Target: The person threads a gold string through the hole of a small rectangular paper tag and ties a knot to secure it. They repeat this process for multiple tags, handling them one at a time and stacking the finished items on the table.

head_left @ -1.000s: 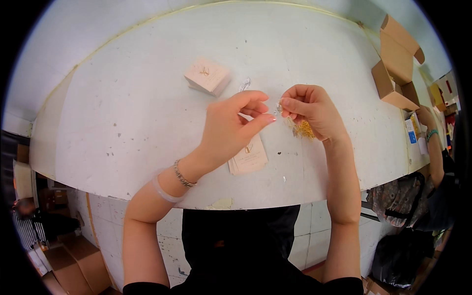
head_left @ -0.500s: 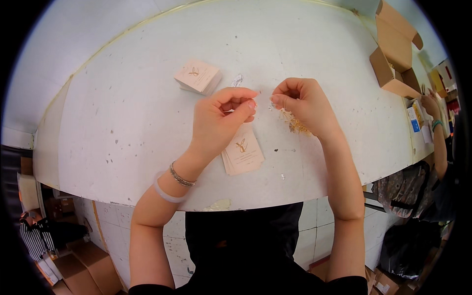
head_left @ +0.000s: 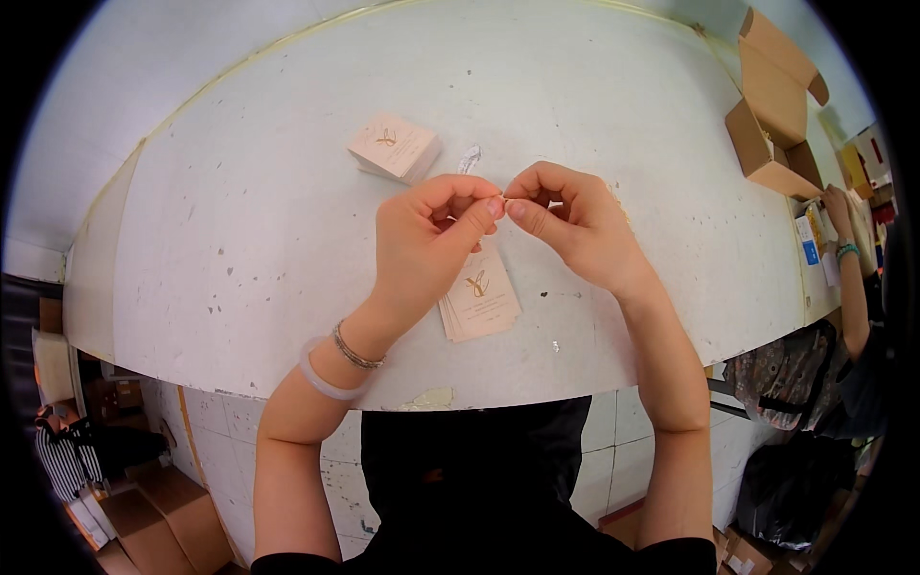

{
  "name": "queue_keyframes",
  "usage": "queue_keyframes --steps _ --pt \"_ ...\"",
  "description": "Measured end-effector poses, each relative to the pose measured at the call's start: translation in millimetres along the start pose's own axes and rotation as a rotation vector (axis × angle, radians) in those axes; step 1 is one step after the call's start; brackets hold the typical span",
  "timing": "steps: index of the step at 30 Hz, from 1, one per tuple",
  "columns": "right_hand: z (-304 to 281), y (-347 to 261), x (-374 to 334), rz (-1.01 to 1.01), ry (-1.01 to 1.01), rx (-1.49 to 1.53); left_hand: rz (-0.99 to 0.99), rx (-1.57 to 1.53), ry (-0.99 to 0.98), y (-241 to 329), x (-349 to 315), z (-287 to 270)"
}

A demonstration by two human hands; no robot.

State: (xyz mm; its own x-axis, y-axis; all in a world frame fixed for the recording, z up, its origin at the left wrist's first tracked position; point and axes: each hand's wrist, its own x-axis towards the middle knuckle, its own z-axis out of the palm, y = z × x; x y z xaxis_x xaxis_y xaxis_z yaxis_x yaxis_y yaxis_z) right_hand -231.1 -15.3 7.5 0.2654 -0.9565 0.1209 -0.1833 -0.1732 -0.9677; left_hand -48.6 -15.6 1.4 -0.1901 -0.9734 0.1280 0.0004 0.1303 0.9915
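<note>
Table: white, speckled with dark chips. Card stack and cards: pale beige, small gold emblem. Boxes: brown cardboard. Bracelet: silver chain; bangle: translucent white. Wall tiles under table: white.

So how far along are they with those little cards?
Done: hard to say; nothing on the table shows a finished card for certain. In hand: the left hand and right hand pinch something tiny between their fingertips, too small to identify, above a small pile of cards. Left: a second stack sits untouched farther back, with an open box at the right edge.
</note>
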Motion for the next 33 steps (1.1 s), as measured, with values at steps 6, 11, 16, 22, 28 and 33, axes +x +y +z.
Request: queue_keyframes --steps 6,11,16,22,28,33 --pt "-5 -9 -1 0.162 -0.015 0.241 0.492 0.417 0.007 -3 1 0" --pt "-4 -6 -1 0.237 -0.012 0.351 0.827 0.672 0.040 -4 4 -2" --pt "-3 -5 -1 0.274 -0.020 0.440 0.888 0.662 0.041 -6 6 -2" --pt "-2 -9 -1 0.269 -0.007 0.451 0.608 0.478 -0.004 -5 6 -4" --pt "0 -8 -1 0.233 0.022 0.364 0.722 0.686 0.023 -1 2 -2" --pt "9 -2 -4 -0.077 0.150 0.016 0.009 0.138 -0.105 13 1 -8"
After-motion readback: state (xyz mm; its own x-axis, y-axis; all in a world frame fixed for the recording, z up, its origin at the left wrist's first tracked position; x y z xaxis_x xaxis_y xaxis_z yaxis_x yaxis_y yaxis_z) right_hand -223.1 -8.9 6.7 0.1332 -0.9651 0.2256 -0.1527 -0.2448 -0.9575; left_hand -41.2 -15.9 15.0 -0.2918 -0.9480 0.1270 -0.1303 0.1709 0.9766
